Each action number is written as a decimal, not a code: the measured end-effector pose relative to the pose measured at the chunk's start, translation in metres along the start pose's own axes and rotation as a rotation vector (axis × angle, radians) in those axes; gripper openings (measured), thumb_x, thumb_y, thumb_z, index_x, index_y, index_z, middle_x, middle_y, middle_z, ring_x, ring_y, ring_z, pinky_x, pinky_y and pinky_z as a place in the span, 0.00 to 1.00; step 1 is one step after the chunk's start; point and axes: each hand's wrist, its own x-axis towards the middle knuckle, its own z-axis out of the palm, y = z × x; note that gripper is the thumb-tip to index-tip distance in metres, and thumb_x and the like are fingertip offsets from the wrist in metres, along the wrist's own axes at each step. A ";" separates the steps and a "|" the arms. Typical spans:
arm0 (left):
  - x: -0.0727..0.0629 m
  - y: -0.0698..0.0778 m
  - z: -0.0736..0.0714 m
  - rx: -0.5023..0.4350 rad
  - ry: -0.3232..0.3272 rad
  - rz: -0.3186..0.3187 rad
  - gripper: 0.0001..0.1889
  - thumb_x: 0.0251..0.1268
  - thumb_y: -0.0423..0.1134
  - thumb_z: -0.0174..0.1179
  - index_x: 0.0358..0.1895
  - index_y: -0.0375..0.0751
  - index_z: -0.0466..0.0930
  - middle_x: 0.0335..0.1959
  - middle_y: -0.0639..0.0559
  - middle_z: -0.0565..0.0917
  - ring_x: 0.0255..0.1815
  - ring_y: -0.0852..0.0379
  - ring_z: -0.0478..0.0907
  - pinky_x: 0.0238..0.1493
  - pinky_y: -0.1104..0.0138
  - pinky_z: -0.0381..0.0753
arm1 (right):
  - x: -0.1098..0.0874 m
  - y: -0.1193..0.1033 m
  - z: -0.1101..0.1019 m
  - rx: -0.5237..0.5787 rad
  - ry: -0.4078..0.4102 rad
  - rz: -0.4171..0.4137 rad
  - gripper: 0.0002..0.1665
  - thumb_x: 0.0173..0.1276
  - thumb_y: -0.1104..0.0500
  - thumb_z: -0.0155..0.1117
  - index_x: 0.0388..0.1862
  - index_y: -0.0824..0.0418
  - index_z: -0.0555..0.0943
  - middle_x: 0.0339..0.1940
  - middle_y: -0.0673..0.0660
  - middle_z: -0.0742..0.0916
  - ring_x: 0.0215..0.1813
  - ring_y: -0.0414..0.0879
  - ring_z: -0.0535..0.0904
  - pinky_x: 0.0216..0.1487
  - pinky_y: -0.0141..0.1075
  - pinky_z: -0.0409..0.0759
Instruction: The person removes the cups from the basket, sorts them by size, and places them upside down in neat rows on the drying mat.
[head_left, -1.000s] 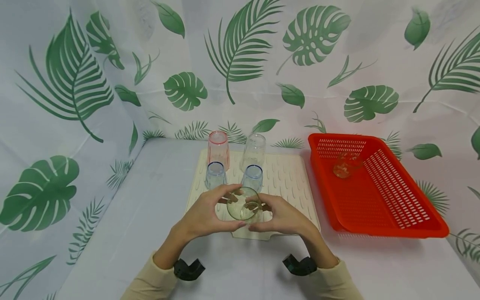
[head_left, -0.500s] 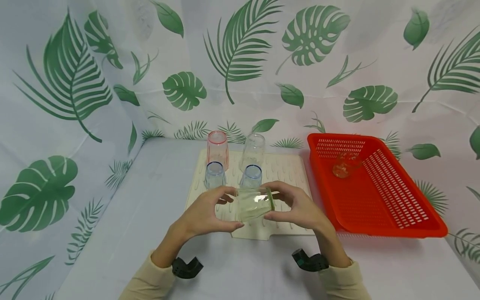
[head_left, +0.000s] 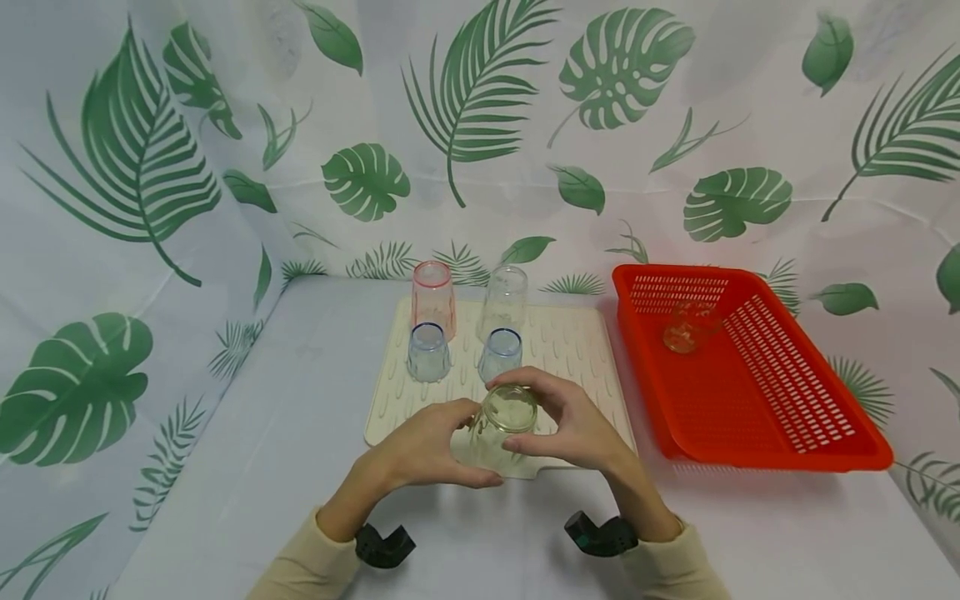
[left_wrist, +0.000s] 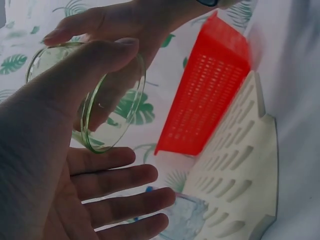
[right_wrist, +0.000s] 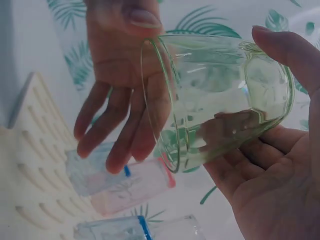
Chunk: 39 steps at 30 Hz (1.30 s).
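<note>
A pale green glass tumbler [head_left: 495,443] is held above the cream draining board [head_left: 566,350], its base up and its mouth down. My right hand [head_left: 572,423] grips it near the base, thumb on one side and fingers on the other, as the right wrist view shows. Beside the rim, my left hand [head_left: 423,446] has its fingers straight and spread, with the thumb apart from them; whether it touches the glass I cannot tell. Two small blue-rimmed glasses [head_left: 428,354] stand upside down beyond the hands. Behind these are a tall pink-rimmed glass [head_left: 433,302] and a tall clear glass [head_left: 506,302].
To the right of the board stands a red slotted basket [head_left: 757,450], with a clear glass [head_left: 682,333] lying at its far left. A leaf-printed sheet [head_left: 517,192] hangs behind the white-covered table [head_left: 315,350].
Both hands first held the tumbler with its round end facing the head camera. The right hand turned it sideways, then base up, while the left hand's fingers straightened away from it.
</note>
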 end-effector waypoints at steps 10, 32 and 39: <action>-0.004 -0.002 0.002 0.021 0.019 0.007 0.29 0.48 0.61 0.75 0.52 0.57 0.78 0.46 0.68 0.82 0.45 0.68 0.78 0.52 0.58 0.84 | 0.005 0.000 0.009 -0.007 -0.003 -0.020 0.32 0.56 0.66 0.76 0.61 0.58 0.78 0.57 0.56 0.85 0.58 0.46 0.81 0.68 0.39 0.78; -0.048 -0.039 -0.024 0.099 0.177 -0.165 0.40 0.54 0.62 0.72 0.67 0.45 0.74 0.65 0.51 0.80 0.61 0.49 0.81 0.59 0.51 0.83 | 0.027 0.009 0.032 -0.235 0.082 0.047 0.36 0.55 0.54 0.81 0.63 0.55 0.78 0.60 0.52 0.84 0.60 0.48 0.81 0.66 0.52 0.80; -0.063 -0.058 -0.028 0.159 0.286 -0.249 0.41 0.54 0.60 0.73 0.68 0.42 0.74 0.67 0.48 0.79 0.65 0.44 0.79 0.62 0.48 0.81 | 0.038 0.020 0.041 -0.261 0.110 0.066 0.38 0.52 0.51 0.83 0.62 0.55 0.80 0.60 0.51 0.84 0.61 0.47 0.80 0.63 0.50 0.82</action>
